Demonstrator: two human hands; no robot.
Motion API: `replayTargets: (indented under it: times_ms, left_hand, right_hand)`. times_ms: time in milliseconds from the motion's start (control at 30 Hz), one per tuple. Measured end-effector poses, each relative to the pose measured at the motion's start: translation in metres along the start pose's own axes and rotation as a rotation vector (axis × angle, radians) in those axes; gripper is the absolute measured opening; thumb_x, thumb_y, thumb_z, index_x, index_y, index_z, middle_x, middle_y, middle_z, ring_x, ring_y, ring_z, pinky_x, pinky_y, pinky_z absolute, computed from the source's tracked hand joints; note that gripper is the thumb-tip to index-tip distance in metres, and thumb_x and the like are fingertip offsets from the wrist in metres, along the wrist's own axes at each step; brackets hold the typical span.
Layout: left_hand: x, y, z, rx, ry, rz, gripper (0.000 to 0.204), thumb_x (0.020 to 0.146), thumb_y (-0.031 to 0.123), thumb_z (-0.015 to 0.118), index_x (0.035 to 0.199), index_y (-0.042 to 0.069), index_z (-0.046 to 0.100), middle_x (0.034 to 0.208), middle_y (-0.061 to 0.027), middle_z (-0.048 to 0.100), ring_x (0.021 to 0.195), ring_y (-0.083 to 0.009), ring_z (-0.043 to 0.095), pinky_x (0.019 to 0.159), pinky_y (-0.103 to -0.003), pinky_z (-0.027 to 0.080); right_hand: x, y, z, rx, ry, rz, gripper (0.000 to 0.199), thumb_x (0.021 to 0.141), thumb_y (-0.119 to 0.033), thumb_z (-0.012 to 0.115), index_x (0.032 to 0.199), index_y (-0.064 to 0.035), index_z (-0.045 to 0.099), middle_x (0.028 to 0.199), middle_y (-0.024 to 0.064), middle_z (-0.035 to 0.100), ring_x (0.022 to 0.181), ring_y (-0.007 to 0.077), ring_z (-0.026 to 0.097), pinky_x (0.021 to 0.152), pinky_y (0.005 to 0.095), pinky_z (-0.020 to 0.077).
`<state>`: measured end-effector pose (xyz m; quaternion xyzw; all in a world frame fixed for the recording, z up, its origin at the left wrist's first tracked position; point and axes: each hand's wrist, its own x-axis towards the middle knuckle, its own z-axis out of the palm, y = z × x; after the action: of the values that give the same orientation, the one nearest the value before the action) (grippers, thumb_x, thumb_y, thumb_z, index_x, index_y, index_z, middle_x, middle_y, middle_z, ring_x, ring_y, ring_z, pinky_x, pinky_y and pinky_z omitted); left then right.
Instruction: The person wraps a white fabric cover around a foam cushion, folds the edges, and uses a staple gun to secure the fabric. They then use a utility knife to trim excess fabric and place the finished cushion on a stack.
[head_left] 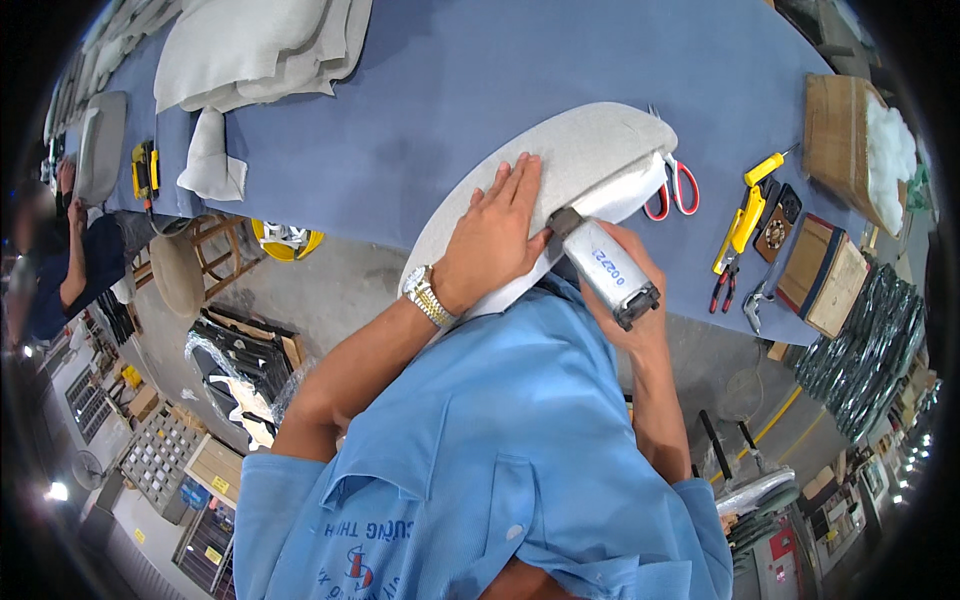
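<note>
A curved panel (575, 145) covered in pale grey fabric lies tilted over the table's near edge, close against my body. White lining shows along its near side. My left hand (495, 225) presses flat on the fabric, fingers stretched out, a watch at the wrist. In my right hand (645, 295) is a silver staple gun (605, 262), its dark nose at the panel's near edge beside my left thumb. Part of my right hand's grip is hidden behind the tool. Red-handled scissors (684, 192) lie just right of the panel, partly hidden by it.
On the blue-grey table (430, 130) lie stacked grey fabric pieces (250, 50), a yellow tool (738, 235), pliers (723, 288) and a phone (790, 203). A cardboard box (835, 140) with white stuffing stands right. Another person (70, 250) works far left; a stool (180, 275) stands between.
</note>
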<state>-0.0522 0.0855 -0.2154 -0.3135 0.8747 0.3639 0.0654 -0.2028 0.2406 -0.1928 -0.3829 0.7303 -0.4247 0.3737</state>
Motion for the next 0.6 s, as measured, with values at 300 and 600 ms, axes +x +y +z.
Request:
replayTargets:
  times_ms: [300,600]
  left_hand:
    - [0.000,-0.009,0.002,0.020,0.071,0.074,0.090,0.086,0.015,0.072,0.159,-0.006,0.023,0.158,-0.0308,0.039,0.145,-0.0477,0.041,0.116,-0.050,0.042]
    - [-0.002,0.000,0.004,-0.006,0.042,0.028,0.089,0.085,0.014,0.074,0.158,-0.006,0.027,0.160,-0.0297,0.037,0.148,-0.0468,0.038,0.114,-0.061,0.041]
  right_hand:
    - [-0.008,0.007,0.008,0.000,0.063,-0.087,0.054,0.080,-0.005,0.077,0.133,-0.0026,0.064,0.118,0.0129,0.074,0.102,0.0191,0.073,0.088,0.0321,0.0564]
    - [-0.008,0.000,0.008,0.070,0.008,-0.007,0.060,0.074,-0.003,0.077,0.133,-0.0042,0.064,0.123,0.0168,0.072,0.109,0.0310,0.074,0.091,0.0349,0.0565]
